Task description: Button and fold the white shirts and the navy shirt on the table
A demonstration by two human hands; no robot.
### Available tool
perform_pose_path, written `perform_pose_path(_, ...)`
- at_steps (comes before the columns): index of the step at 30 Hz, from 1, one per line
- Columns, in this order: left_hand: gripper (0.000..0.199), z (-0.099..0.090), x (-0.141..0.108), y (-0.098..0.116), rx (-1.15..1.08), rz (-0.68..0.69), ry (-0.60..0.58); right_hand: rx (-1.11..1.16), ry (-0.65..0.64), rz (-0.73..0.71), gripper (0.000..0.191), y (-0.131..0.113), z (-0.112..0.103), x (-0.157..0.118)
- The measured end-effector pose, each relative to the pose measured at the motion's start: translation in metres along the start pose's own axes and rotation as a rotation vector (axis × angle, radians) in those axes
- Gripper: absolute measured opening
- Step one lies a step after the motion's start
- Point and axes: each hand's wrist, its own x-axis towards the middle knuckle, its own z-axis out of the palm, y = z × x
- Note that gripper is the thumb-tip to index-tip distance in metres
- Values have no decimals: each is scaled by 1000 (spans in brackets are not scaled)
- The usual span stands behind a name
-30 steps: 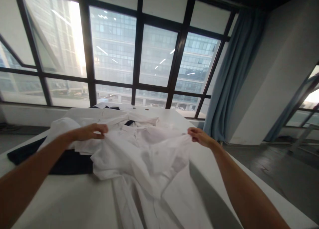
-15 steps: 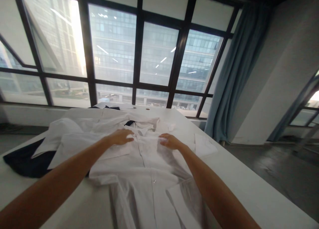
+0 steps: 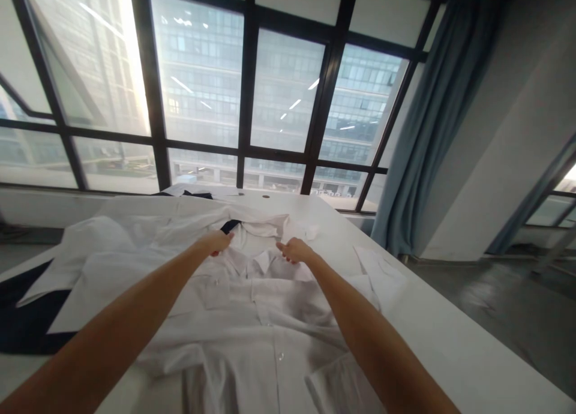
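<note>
A white buttoned shirt (image 3: pixel 252 336) lies front up on the white table, its collar away from me and its fabric wrinkled. My left hand (image 3: pixel 218 242) is closed on the shirt at the left of the collar. Closed too, my right hand (image 3: pixel 293 250) pinches the shirt at the right of the collar. Between the hands the collar stands partly raised. More white garments (image 3: pixel 130 228) lie behind and to the left, with dark navy cloth (image 3: pixel 36 318) under them.
The white table (image 3: pixel 454 336) reaches to the right. Folded white cloth (image 3: pixel 382 276) lies right of the shirt. Windows stand behind the table, and a blue curtain (image 3: pixel 427 120) hangs at the right.
Both hands have gone from lying spread on the shirt's upper front to gripping it near the collar. The collar area has been lifted and the upper front has bunched.
</note>
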Motion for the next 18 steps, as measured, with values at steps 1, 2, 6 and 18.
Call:
perform_pose_path(1,49,1,4,-1,-1,-95,-46,8,-20,29,60,-7,6,8)
perform_pose_path(2,48,1,7,-2,6,-173,-99,14,-45,49,59,-12,11,16)
perform_pose_path(6,43,-11,7,7,-68,-211,-230,86,-124,94,46,-26,17,35)
perform_pose_path(18,49,-53,-11,9,-362,-72,-134,870,19,267,22,-13,-29,29)
